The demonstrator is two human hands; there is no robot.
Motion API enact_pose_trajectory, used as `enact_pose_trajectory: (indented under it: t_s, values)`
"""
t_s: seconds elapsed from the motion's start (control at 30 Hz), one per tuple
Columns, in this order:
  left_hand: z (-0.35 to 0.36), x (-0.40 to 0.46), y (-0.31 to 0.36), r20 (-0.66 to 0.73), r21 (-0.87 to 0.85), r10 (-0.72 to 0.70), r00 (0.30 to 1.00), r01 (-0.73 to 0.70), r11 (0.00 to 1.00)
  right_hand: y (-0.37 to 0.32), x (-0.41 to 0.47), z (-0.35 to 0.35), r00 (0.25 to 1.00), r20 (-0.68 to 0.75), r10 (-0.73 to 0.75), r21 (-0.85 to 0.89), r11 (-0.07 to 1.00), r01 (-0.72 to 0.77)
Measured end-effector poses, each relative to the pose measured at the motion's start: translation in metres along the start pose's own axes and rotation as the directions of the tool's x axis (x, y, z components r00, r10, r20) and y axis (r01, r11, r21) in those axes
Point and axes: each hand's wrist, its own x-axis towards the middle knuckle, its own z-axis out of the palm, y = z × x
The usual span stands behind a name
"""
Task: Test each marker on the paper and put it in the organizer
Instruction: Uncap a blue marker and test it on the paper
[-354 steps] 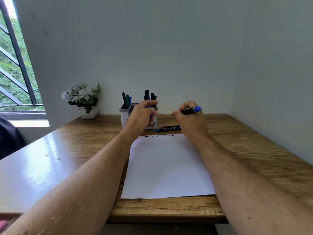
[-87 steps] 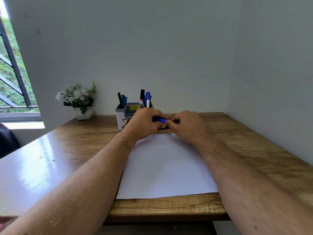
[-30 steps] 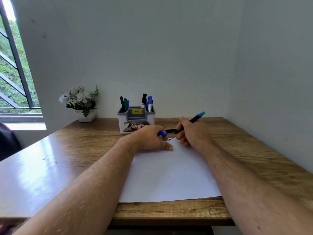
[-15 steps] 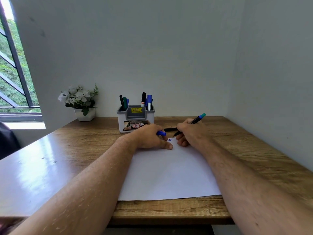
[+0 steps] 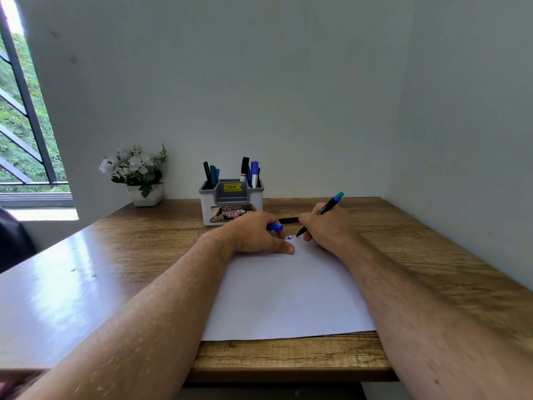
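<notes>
Wooden desk (image 5: 403,255) fills the lower frame, pushed into a corner of two pale walls (image 5: 274,82). Window (image 5: 20,125) with dark bars at far left, greenery outside.

White paper (image 5: 288,295) lies flat at the middle of the desk, near edge just short of the desk's front edge. Both forearms reach in over it from the bottom corners.

Left hand (image 5: 253,235) rests on the far left part of the paper, fingers curled round a blue cap (image 5: 274,226) whose end sticks out to the right; thumb tip pressed flat on the sheet. Right hand (image 5: 328,229) sits at the far right part of the paper, fingers and thumb pinching a black marker (image 5: 320,212) in a writing grip. The marker is tilted, teal-blue back end up and to the right, tip down-left at the paper. A small blue scribble (image 5: 289,238) sits just left of the tip, between the two hands. Can't tell if the tip touches the sheet.

Another black marker (image 5: 288,220) lies flat on the desk beyond the hands, partly hidden by them.

Grey-and-white organizer (image 5: 230,203) stands at the back of the desk, just beyond the left hand, yellow price sticker on its front. Markers stand upright in it: dark and green ones in the left compartment, black and blue in the right.

Small white pot of white flowers (image 5: 138,174) is left of the organizer, against the wall.
</notes>
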Motion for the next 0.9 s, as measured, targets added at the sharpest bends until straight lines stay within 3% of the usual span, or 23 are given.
enact_pose_trajectory:
  t_s: [0.67, 0.9]
  values:
    - [-0.0013, -0.0045, 0.0018, -0.001, 0.003, -0.004, 1.0, 0.004, 1.0, 0.0014, 0.0042, 0.0015, 0.999, -0.041, 0.004, -0.023, 1.0, -0.005]
    - [-0.0019, -0.0046, 0.0015, 0.002, 0.0, 0.005, 1.0, -0.005, 1.0, 0.0028, 0.008, 0.0005, 0.997, -0.074, 0.01, 0.07, 0.998, -0.004]
